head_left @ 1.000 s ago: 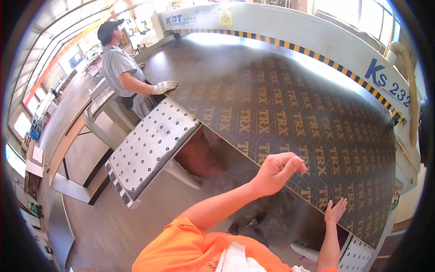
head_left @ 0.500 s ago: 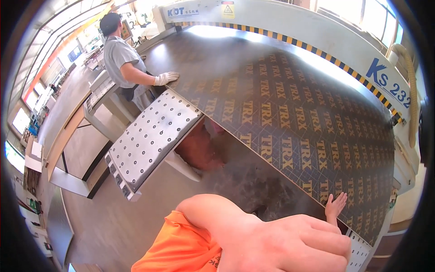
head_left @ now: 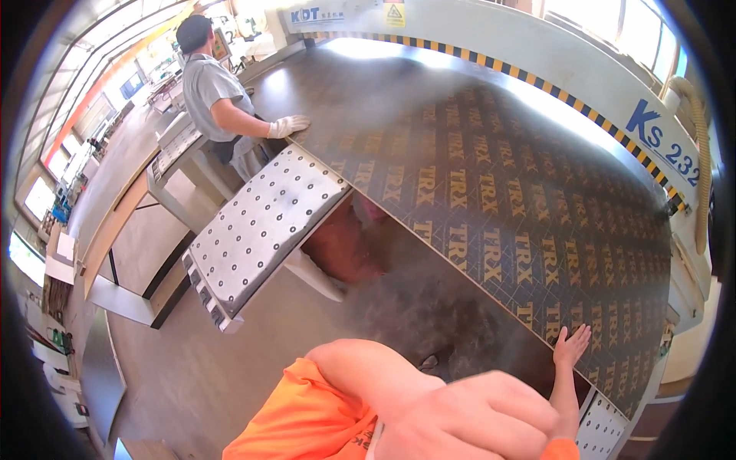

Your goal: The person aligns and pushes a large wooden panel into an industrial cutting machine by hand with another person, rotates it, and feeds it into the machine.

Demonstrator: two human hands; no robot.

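A large dark panel with repeated yellow lettering (head_left: 491,192) lies flat on the machine. On its near edge at the lower right, my right hand (head_left: 571,349) rests flat with the fingers spread. My left hand (head_left: 475,422) is raised in the foreground, back toward me, its fingers curled. Anything inside those fingers is hidden. Orange sleeves (head_left: 307,406) cover both my upper arms, the right one only just showing. At the panel's far left corner, a co-worker (head_left: 215,92) lays a white-gloved hand (head_left: 289,126) on the panel.
A pale support table dotted with small round studs (head_left: 268,222) juts out at left; another studded table (head_left: 602,425) shows at lower right. Across the back runs a machine beam (head_left: 491,38) with a black-and-yellow striped edge. A ribbed hose (head_left: 699,169) hangs at the right.
My left hand has shifted left and slightly down, uncovering more of my right forearm. The whole view has moved slightly. My right hand stays flat on the panel.
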